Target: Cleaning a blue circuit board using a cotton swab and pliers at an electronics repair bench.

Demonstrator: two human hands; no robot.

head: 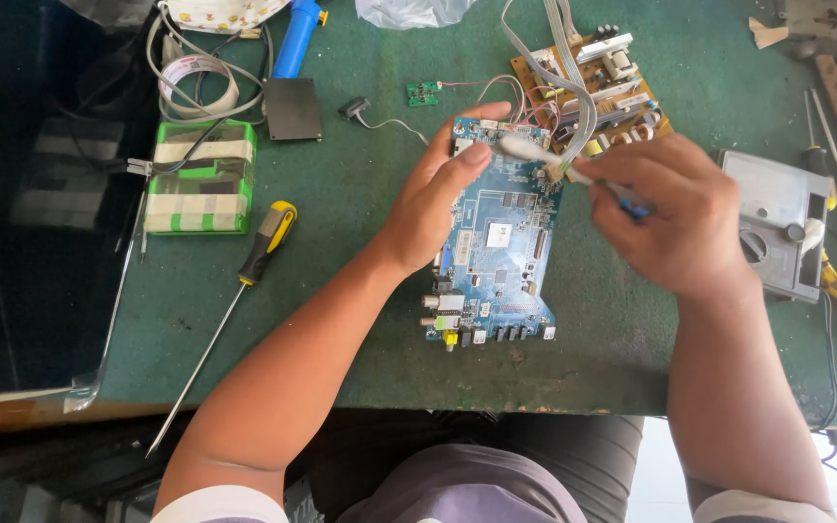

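The left hand (435, 199) presses the blue circuit board (496, 242) flat on the green table (341, 223). The right hand (670, 218) grips a brush (535, 152). Rough brushing might knock tiny parts loose.

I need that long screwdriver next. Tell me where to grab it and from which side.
Take the long screwdriver by its yellow-and-black handle, coming from above on the left hand's side. It lies flat on the green mat, handle toward the taped green box; the thin shaft gives little to grip.
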